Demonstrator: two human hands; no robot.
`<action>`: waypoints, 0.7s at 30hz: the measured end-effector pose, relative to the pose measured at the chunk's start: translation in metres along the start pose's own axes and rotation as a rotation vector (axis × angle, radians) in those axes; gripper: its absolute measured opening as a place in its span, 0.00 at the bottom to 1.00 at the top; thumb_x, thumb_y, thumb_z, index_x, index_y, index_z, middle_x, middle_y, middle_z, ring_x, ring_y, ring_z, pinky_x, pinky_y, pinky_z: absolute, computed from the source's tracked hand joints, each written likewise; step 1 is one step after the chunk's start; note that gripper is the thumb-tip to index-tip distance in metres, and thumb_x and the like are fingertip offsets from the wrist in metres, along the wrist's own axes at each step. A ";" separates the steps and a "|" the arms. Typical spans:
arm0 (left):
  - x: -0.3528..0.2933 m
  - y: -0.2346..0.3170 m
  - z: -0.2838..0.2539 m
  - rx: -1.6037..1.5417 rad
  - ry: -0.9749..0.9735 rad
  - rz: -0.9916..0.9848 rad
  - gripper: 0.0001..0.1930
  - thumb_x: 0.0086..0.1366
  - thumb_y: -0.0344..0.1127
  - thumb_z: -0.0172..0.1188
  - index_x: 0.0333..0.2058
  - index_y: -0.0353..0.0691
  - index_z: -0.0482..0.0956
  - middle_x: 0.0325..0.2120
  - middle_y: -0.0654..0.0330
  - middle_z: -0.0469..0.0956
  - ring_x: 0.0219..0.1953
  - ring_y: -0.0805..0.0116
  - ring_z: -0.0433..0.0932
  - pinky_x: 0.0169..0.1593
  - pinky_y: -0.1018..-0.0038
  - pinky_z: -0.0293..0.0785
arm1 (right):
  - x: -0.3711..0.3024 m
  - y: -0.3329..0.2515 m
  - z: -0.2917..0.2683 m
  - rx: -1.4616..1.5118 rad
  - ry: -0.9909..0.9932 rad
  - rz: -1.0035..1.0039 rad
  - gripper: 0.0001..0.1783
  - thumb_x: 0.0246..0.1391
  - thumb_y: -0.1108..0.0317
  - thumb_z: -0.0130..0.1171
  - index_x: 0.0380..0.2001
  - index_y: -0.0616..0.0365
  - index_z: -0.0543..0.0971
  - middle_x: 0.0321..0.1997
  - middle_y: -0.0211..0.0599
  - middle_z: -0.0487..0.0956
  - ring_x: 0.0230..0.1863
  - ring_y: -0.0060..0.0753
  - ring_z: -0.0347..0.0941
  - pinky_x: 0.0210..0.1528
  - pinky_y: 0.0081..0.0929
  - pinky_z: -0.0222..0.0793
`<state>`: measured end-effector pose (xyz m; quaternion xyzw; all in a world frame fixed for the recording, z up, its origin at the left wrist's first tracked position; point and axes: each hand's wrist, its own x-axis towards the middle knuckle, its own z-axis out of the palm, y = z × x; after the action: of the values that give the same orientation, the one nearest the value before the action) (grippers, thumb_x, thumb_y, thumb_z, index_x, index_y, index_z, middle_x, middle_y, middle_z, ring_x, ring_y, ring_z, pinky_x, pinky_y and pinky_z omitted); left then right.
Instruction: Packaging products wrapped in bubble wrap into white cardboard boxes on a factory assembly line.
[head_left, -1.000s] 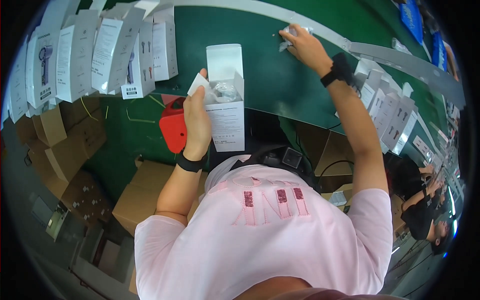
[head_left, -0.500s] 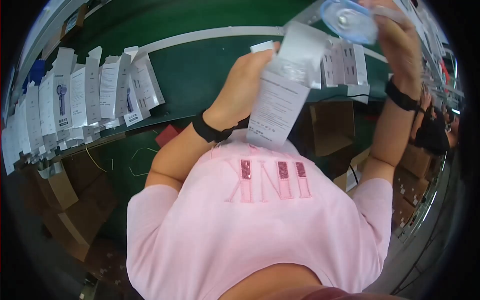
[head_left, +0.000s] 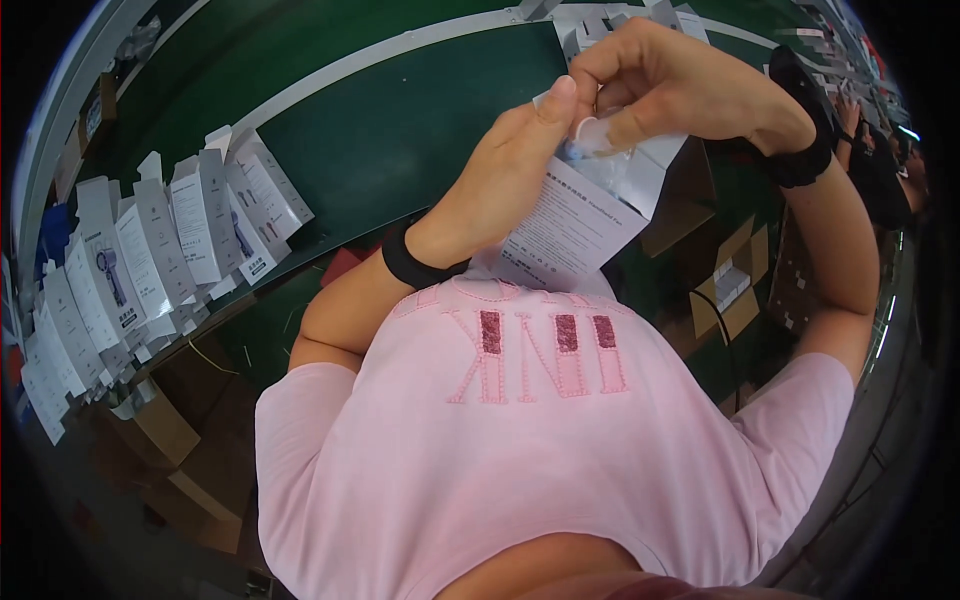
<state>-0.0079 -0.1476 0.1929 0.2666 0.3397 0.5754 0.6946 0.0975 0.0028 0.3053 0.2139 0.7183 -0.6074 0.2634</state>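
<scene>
My left hand point(head_left: 505, 180) is closed around an upright white cardboard box point(head_left: 575, 230), printed with dark text, in front of my chest. The box's top is open, and a flap stands out on its right side. At the mouth, my right hand point(head_left: 685, 90) has its fingers bent down around a white and light-blue piece in clear plastic point(head_left: 595, 135). The piece is partly inside the box, and my fingers cover much of it. Both hands nearly touch at the box's top edge.
Several open white boxes with a handheld-fan picture point(head_left: 180, 230) stand in a row along the left of the green worktop point(head_left: 400, 140). More white boxes point(head_left: 590, 35) stand behind my right hand. Brown cartons point(head_left: 730, 285) sit below the worktop. A person point(head_left: 880, 195) is at the far right.
My right hand has come left and down, bringing the light-blue piece from beside the box to its mouth. The box is now more tilted, still in my left hand. The view has shifted.
</scene>
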 end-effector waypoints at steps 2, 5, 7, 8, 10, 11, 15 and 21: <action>0.001 0.005 0.000 -0.063 0.012 -0.029 0.28 0.72 0.57 0.40 0.45 0.34 0.74 0.34 0.60 0.77 0.34 0.75 0.77 0.40 0.78 0.73 | -0.001 -0.024 0.004 -0.025 0.053 0.036 0.10 0.52 0.74 0.62 0.38 0.62 0.76 0.38 0.32 0.77 0.41 0.25 0.73 0.45 0.23 0.69; -0.003 0.013 -0.003 -0.153 -0.003 -0.051 0.28 0.71 0.57 0.41 0.46 0.35 0.73 0.36 0.60 0.77 0.36 0.75 0.76 0.41 0.79 0.72 | -0.005 -0.020 0.001 -0.096 0.087 -0.033 0.12 0.50 0.74 0.62 0.39 0.61 0.75 0.38 0.32 0.77 0.40 0.26 0.73 0.44 0.24 0.70; -0.005 0.016 -0.002 -0.183 -0.044 -0.060 0.28 0.71 0.57 0.41 0.46 0.34 0.73 0.38 0.59 0.77 0.37 0.75 0.76 0.42 0.78 0.72 | -0.006 -0.026 0.002 -0.129 0.080 -0.128 0.15 0.48 0.76 0.61 0.41 0.62 0.73 0.38 0.29 0.76 0.40 0.23 0.72 0.43 0.22 0.69; -0.006 0.017 -0.001 -0.108 -0.044 -0.033 0.29 0.71 0.58 0.40 0.46 0.34 0.73 0.36 0.62 0.76 0.38 0.78 0.74 0.43 0.80 0.70 | -0.009 -0.036 0.004 -0.262 0.051 -0.030 0.19 0.46 0.76 0.62 0.43 0.61 0.72 0.40 0.30 0.76 0.41 0.25 0.72 0.42 0.23 0.69; -0.005 0.017 0.001 -0.033 -0.048 -0.005 0.30 0.71 0.59 0.39 0.46 0.34 0.73 0.35 0.65 0.75 0.39 0.81 0.72 0.44 0.83 0.68 | -0.012 -0.040 0.004 -0.395 0.024 0.073 0.22 0.45 0.76 0.64 0.46 0.61 0.70 0.42 0.31 0.76 0.42 0.26 0.72 0.41 0.25 0.70; -0.003 0.016 0.001 -0.069 -0.051 0.002 0.30 0.71 0.58 0.42 0.49 0.33 0.72 0.36 0.66 0.74 0.39 0.82 0.71 0.44 0.83 0.68 | -0.013 -0.032 0.002 -0.455 0.081 -0.058 0.21 0.43 0.76 0.64 0.43 0.61 0.72 0.40 0.32 0.77 0.41 0.28 0.73 0.39 0.27 0.70; 0.002 0.012 -0.003 -0.185 -0.076 -0.002 0.31 0.68 0.50 0.54 0.58 0.29 0.64 0.40 0.63 0.74 0.42 0.79 0.72 0.48 0.81 0.68 | -0.020 -0.044 0.007 -0.564 0.181 0.158 0.14 0.41 0.76 0.65 0.35 0.63 0.76 0.32 0.36 0.78 0.36 0.31 0.74 0.37 0.28 0.70; 0.012 0.015 -0.007 -0.095 -0.174 0.083 0.37 0.58 0.32 0.67 0.62 0.29 0.58 0.48 0.52 0.75 0.48 0.68 0.74 0.52 0.73 0.71 | -0.030 -0.042 -0.015 -0.437 -0.216 0.230 0.13 0.49 0.75 0.61 0.40 0.64 0.78 0.27 0.37 0.81 0.27 0.30 0.75 0.34 0.24 0.70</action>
<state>-0.0213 -0.1332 0.1974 0.2963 0.2389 0.5937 0.7090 0.0920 0.0108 0.3583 0.1660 0.7711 -0.4234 0.4456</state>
